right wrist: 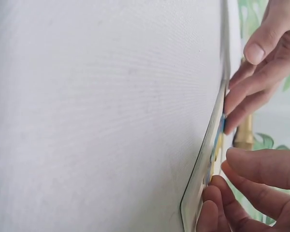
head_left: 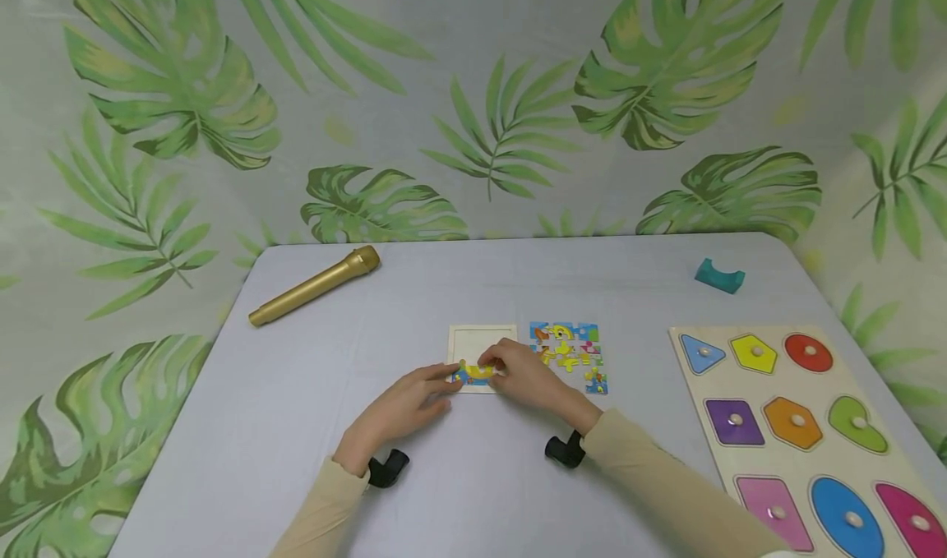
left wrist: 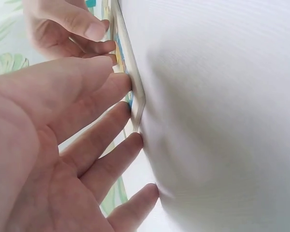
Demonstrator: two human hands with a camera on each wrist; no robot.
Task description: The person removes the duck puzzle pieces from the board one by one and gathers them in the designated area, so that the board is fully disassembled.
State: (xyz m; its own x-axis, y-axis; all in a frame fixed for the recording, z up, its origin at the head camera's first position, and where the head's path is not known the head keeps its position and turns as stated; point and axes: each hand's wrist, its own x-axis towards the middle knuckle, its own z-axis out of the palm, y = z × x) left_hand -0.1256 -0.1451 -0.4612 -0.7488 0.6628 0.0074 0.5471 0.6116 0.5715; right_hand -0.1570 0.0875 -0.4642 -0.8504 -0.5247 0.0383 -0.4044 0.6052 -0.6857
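A shallow pale puzzle tray [head_left: 471, 341] lies at the middle of the table, with joined yellow-and-blue jigsaw pieces [head_left: 476, 374] along its near edge. My left hand [head_left: 413, 400] comes in from the left, its fingers extended and fingertips at the tray's left rim and the leftmost piece. Over the right end of that row bends my right hand [head_left: 527, 375], fingertips down on the pieces. In the right wrist view its thumb and index finger [right wrist: 266, 191] come close together, and no piece shows between them. The hand covers part of the row.
More jigsaw pieces [head_left: 564, 346] with a yellow duck picture lie right of the tray. A shape board [head_left: 747, 480] with knobbed pieces fills the right side. A gold microphone [head_left: 314, 286] lies back left, a teal curved block [head_left: 719, 277] back right.
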